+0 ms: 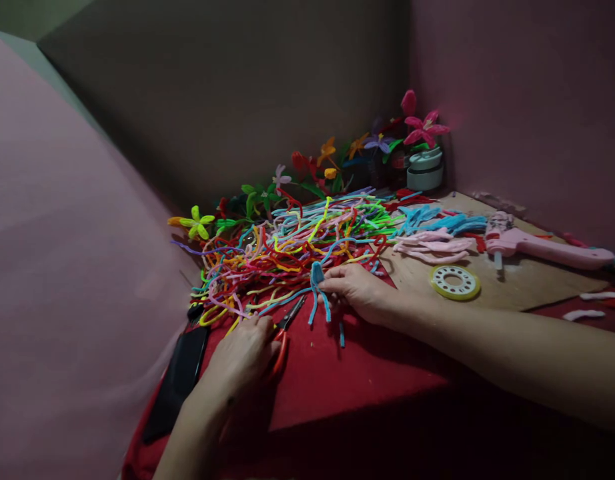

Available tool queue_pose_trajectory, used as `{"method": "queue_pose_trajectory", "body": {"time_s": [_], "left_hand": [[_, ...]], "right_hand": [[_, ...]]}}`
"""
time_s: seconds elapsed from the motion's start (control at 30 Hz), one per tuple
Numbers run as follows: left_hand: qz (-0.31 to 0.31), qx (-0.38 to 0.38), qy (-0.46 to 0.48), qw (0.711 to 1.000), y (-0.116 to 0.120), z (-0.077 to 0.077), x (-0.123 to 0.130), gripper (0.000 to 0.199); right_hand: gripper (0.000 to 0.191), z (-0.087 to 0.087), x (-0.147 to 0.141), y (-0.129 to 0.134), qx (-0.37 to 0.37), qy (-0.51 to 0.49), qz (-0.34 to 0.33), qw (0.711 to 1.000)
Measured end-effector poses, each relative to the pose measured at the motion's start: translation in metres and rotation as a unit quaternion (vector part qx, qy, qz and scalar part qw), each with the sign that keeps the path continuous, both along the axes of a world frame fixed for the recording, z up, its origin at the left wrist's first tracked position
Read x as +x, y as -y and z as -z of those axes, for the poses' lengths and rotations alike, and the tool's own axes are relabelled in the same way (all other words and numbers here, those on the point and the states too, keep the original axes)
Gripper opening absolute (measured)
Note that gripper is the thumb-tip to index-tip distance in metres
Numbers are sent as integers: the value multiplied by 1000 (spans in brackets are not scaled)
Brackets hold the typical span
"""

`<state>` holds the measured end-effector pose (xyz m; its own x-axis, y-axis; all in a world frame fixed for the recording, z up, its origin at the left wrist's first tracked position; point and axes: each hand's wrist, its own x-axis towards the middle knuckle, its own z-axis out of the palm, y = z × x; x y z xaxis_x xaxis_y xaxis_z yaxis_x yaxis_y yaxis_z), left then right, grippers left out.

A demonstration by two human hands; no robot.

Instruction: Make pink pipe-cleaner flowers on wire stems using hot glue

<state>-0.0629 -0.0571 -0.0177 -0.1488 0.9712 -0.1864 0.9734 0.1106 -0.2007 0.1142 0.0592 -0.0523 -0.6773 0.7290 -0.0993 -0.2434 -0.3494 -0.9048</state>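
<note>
The blue fuzzy piece (317,273) is a bright sky-blue length of soft, pipe-cleaner-like stem, its upper part a compact, folded tab that is broader than the rest, with thin legs hanging from it and splaying slightly apart toward their lower ends. It is held above the red cloth (347,387), at the front edge of a tangled heap of coloured stems (292,250). The right hand (365,291) comes in from the right and pinches the piece by its right side between thumb and fingertips, so the tab stands just beyond the fingers and the legs dangle below and to the left of them. The left hand (242,347) is lower and to the left of the piece, apart from it, with its fingers curled at the heap's near edge; a thin blue strand (287,300) runs between that hand and the piece, though whether it joins either cannot be told. Scissors with orange handles (281,353) lie right beside the left thumb, blades pointing toward the piece; whether that hand grips them is unclear. A short blue offcut (342,335) is on the cloth, below the right hand.
</note>
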Motion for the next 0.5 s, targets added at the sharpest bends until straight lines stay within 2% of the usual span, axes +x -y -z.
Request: {"method": "queue_pose_trajectory", "body": {"time_s": [0.07,0.13,0.17,0.23,0.3,0.37,0.5], "left_hand": [[13,53,20,998,-5,0,0,23],[29,128,94,987,-12,-1,6,30],[36,167,159,972,-17,-2,12,32],[37,226,311,923,-28,-3,25,33],[29,278,400,873,-39,-4,40,29],[38,333,407,850,-46,-4,52,22],[111,432,313,839,-51,0,61,16]], "right_hand": [[20,1,-1,0,33,-2,10,999],[18,2,-2,0,76,5,18,997],[16,2,-3,0,102,11,21,995],[12,4,-3,1,159,29,23,987],[9,5,-2,1,207,50,22,977],[10,6,-2,0,235,58,18,970],[15,6,-2,-5,252,36,-10,967]]}}
